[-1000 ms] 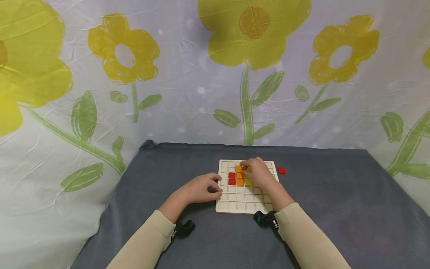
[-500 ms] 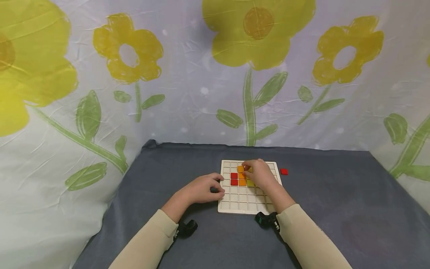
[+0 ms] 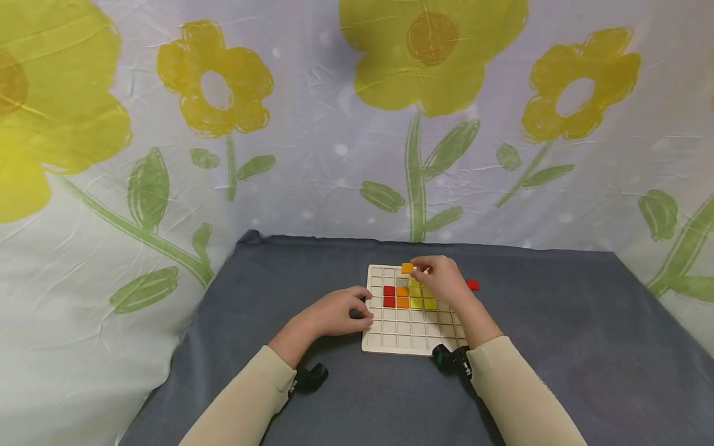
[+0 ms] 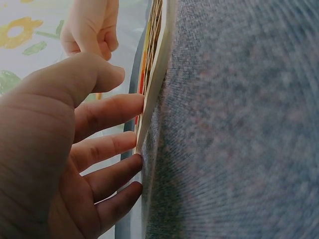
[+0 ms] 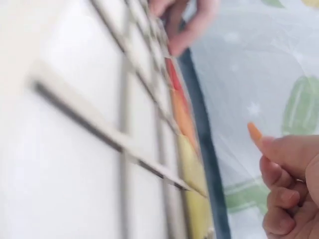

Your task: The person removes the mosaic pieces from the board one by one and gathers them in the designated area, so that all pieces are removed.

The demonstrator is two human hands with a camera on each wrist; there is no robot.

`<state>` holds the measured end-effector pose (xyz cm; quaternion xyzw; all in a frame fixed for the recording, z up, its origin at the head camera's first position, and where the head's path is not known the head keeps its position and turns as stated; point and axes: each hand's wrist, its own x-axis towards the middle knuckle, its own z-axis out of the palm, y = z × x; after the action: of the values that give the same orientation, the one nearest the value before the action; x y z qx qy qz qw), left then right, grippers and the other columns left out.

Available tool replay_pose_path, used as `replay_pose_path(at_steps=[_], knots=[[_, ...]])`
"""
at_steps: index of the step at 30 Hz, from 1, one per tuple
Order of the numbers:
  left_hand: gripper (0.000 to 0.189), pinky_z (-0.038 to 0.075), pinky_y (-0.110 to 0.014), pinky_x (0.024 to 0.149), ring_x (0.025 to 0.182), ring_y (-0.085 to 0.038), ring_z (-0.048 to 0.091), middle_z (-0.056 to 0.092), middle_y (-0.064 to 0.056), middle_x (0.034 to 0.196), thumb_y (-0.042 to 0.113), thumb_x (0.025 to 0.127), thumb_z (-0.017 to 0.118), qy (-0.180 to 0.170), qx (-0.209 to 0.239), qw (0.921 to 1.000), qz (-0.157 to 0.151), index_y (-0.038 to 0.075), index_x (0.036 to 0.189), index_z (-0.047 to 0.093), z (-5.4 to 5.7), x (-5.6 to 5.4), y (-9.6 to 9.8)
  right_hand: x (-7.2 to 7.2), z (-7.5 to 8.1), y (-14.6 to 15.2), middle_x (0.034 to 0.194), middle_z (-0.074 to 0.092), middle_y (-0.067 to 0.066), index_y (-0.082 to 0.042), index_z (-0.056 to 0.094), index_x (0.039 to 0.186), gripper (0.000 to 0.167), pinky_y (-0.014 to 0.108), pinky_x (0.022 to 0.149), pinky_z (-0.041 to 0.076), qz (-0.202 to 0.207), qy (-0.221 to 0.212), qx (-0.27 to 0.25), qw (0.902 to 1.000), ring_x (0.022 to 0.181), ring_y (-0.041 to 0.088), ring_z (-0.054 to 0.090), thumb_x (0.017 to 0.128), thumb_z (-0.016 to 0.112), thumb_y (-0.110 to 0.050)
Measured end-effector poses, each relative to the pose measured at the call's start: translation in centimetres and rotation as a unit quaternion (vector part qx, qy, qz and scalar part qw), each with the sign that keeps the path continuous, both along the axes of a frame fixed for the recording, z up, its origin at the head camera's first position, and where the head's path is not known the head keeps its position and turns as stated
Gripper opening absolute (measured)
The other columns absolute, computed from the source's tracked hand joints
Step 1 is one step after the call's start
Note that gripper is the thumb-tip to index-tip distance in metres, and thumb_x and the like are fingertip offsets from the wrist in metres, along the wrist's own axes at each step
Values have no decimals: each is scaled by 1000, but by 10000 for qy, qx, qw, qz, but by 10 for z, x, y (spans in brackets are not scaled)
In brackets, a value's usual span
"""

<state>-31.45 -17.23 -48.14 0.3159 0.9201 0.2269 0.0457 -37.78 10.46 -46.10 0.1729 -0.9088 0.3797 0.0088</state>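
Note:
My right hand (image 3: 446, 279) pinches an orange square tile (image 3: 407, 267) between thumb and fingertips, above the far part of a pale wooden grid board (image 3: 390, 341). The tile stands out past the fingertips in the right wrist view. My left hand (image 3: 331, 313) is at the board's left edge; the left wrist view shows its fingers (image 4: 109, 144) extended against that edge. On the grid lie two red tiles (image 3: 388, 301), two orange tiles (image 3: 402, 302) and several yellow tiles (image 3: 430, 303). My right hand hides part of the board's far right.
A loose red tile (image 3: 473, 284) lies on the dark grey cloth (image 3: 530, 347) beyond the board's right edge, partly covered by my right hand. Behind the table hangs a pale curtain (image 3: 312, 124) printed with yellow flowers.
My right hand has lifted an orange tile off the board, up and slightly right, baring its cell and uncovering more yellow tiles. My left hand stays at the board's edge.

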Motion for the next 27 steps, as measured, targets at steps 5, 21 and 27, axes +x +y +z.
replay_pose_path(at_steps=[5,21,27], knots=[[17,47,-38,103,125,-20,57,58,-2,141,33,96,72,12,-20,10000,-5,22,103,83,-2,-1,0,0,11,18,105,67,8,-3,67,134,37,38,71,47,136,-419,-426,9981,86,25,58,101,69,-19],[17,47,-38,104,126,-19,56,57,-1,141,34,96,73,-77,-66,9999,111,22,103,83,-1,0,0,-5,33,75,137,61,21,-6,57,146,46,55,101,47,-116,-871,-765,9932,123,36,58,105,63,-25],[17,47,-38,104,127,-19,56,57,-1,142,34,96,72,-105,-28,9999,90,22,103,83,-1,0,0,-3,36,93,143,56,23,-5,55,148,46,56,106,42,-366,-958,-703,9922,129,40,54,106,61,-24]])
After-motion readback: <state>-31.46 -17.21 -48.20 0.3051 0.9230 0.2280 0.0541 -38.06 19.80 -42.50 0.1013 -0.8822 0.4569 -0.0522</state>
